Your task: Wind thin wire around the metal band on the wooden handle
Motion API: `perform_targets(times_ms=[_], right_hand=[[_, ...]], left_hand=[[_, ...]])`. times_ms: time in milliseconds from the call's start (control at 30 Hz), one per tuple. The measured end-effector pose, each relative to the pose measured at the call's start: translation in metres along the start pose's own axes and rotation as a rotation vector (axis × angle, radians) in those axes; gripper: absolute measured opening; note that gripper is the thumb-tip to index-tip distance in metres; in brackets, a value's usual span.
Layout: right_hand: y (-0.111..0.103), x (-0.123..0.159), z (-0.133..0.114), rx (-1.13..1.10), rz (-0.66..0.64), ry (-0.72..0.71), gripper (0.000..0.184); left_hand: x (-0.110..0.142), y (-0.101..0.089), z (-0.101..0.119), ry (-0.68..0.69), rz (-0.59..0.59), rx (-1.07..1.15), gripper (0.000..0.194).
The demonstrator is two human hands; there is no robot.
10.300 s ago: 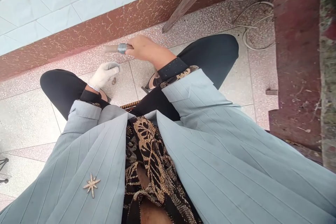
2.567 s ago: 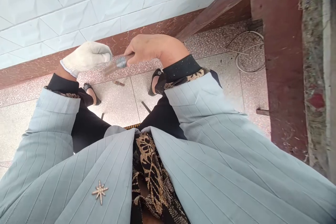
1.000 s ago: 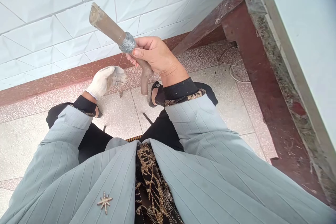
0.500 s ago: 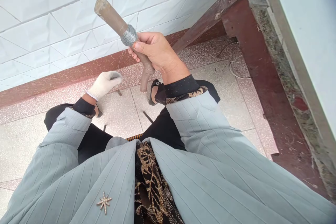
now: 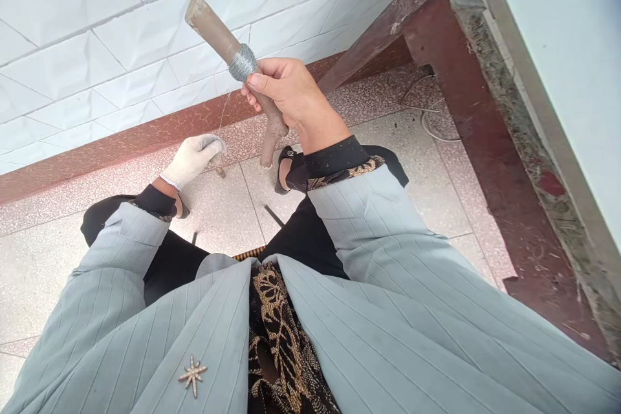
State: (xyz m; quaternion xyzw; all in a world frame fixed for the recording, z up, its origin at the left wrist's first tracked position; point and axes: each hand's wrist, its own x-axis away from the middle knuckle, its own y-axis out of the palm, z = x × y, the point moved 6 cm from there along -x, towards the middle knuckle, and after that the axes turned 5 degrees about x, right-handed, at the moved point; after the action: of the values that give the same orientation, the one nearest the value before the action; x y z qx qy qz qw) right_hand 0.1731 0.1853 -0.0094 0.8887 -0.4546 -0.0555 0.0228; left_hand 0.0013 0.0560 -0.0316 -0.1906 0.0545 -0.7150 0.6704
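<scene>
A brown stick [image 5: 214, 28], crooked at its lower end, slants up and to the left in my bare right hand [image 5: 294, 92]. The fingers and thumb of that hand are closed around it, just below a band of silver-grey wire [image 5: 242, 62] wound in many turns around the stick. From this band a thin strand [image 5: 222, 118] hangs down to my left hand [image 5: 191, 158]. That hand wears a white knitted glove, lower and to the left of the stick. Its fingers are pinched together on the strand; the strand's far end is hidden.
Ahead stands a white tiled wall [image 5: 160, 32] with a dark red skirting [image 5: 111, 140]. A red-brown wooden frame [image 5: 480, 123] under a pale slab is close on my right. A small brown piece [image 5: 220, 172] is on the speckled floor, and a pale cable [image 5: 431, 129] lies by the frame.
The stick has shifted slightly to the right and down and has turned a little in my right hand. My gloved left hand has hardly moved; the strand now shows more clearly.
</scene>
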Motion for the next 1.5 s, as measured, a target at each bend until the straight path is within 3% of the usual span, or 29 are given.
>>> perform_targets(times_ms=[100,267,400,567,667,867,1067,1500], right_hand=[[0.001,0.0,-0.003,-0.029,-0.041,-0.028,0.042],[0.007,0.009,-0.021,-0.112,-0.001,-0.123,0.049],[0.015,0.022,-0.042,-0.132,-0.083,-0.195,0.043],[0.018,0.026,-0.041,-0.019,-0.119,-0.077,0.052],[0.02,0.027,-0.041,-0.033,-0.134,-0.09,0.049],[0.013,0.023,-0.039,-0.091,-0.064,-0.11,0.044],[0.009,0.02,-0.03,-0.096,-0.097,0.021,0.047],[0.007,0.023,-0.038,-0.043,-0.044,-0.057,0.042]], left_hand=[[0.001,0.002,-0.003,-0.028,-0.012,0.18,0.018],[0.001,0.008,-0.006,-0.039,-0.03,0.531,0.026],[0.001,0.014,-0.009,-0.105,-0.026,0.648,0.032],[0.004,0.015,-0.014,-0.202,0.013,0.755,0.02],[0.004,0.012,-0.016,-0.218,0.068,0.835,0.017],[0.004,0.012,-0.015,-0.203,0.053,0.823,0.019],[0.003,0.01,-0.016,-0.164,0.046,0.801,0.023],[0.001,0.004,-0.004,-0.04,0.15,0.694,0.025]])
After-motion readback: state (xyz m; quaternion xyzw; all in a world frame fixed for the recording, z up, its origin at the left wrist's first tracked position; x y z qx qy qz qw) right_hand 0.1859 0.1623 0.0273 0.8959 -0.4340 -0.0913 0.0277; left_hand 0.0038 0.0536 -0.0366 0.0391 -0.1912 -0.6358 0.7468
